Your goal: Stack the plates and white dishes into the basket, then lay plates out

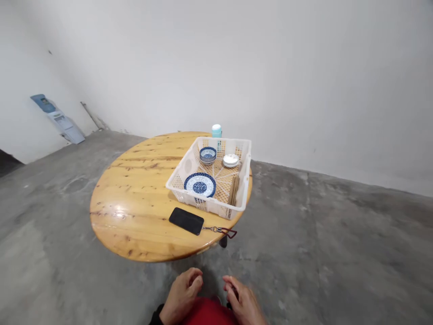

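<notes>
Below the table's near edge, my left hand [181,294] hovers in front of my body with its fingers loosely bent and the thumb slightly off the index finger. My right hand [244,301] is level with it, thumb and fingers a little apart. Neither touches anything on the table, and I see nothing in them. Nearest to them lies a black phone [186,220] with a dark red strap [228,232] reaching past the table edge. Behind it stands a white plastic basket [179,195] holding blue-patterned plates [199,185], stacked blue-patterned bowls [207,155], small white dishes [230,160] and chopsticks [233,190].
The round wooden table [135,189] carries the basket on its right side. A light-blue bottle with a white lid [217,131] stands behind the basket. A water dispenser [66,126] is by the left wall. Grey concrete floor [321,253] surrounds the table.
</notes>
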Tool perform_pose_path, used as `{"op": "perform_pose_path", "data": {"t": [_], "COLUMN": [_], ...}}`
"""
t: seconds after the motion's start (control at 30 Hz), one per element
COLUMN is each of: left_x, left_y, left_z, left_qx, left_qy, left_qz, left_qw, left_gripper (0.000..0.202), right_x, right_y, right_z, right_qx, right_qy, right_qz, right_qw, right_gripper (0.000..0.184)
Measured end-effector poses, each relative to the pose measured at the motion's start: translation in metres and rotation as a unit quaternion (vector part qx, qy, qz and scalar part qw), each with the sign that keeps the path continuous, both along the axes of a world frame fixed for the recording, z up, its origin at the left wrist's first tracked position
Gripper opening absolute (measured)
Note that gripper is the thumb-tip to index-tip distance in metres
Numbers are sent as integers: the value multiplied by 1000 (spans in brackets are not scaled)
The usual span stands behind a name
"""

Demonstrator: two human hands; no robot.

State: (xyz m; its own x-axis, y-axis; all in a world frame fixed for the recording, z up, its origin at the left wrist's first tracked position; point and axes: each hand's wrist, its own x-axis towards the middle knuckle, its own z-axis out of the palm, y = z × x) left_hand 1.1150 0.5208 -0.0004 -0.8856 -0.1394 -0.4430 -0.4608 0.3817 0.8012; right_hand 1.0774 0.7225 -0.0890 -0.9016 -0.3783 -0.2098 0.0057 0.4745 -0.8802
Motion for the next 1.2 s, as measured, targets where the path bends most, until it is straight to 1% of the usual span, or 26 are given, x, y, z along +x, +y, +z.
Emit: {"op": "perform_pose_path", "data": {"t": [0.07,0.17,0.3,0.43,0.5,0.57,0.67,0.77,0.87,0.97,1.03,1.1,1.17,1.2], "left_x": [8,13,8,-1,-7,-13,-26,-44,-69,-100,-125,-153,-184,-200], "left_y": [0,-2,-6,-18,-31,-48,-83,-122,-158,-182,-189,-190,-185,-181], "left_z": [-1,-1,1,8,13,19,32,51,76,102,116,125,128,128], "left_qx": [2,6,17,0,-12,-21,-14,-6,-31,-49,-80,-122,-156,-170], "left_qy": [-9,-16,-3,32,51,75,104,130,174,220,246,265,273,271], "left_qz": [11,20,16,-19,-22,-9,15,27,14,-19,-44,-66,-85,-94], "left_qw": [1000,1000,1000,999,998,997,994,991,984,974,965,954,945,943], "left_gripper": [34,36,35,33,32,34,39,39,36,34,34,34,34,35], "right_x": [2,3,1,-1,0,0,-1,-9,-24,-46,-63,-83,-108,-123], "right_y": [-4,-9,-14,-22,-29,-40,-58,-74,-84,-84,-79,-72,-66,-63], "right_z": [1,13,27,30,30,30,32,40,62,97,126,154,177,186], "right_qx": [13,37,58,90,101,100,79,33,-24,-70,-84,-84,-84,-83], "right_qy": [11,28,29,42,45,44,30,0,-20,-2,32,62,87,98], "right_qz": [24,61,87,87,73,56,28,5,-27,-76,-105,-122,-142,-151], "right_qw": [1000,997,994,991,991,992,996,999,999,995,990,987,982,980], "right_gripper": [50,47,46,48,49,49,47,44,43,42,41,41,40,39]}}
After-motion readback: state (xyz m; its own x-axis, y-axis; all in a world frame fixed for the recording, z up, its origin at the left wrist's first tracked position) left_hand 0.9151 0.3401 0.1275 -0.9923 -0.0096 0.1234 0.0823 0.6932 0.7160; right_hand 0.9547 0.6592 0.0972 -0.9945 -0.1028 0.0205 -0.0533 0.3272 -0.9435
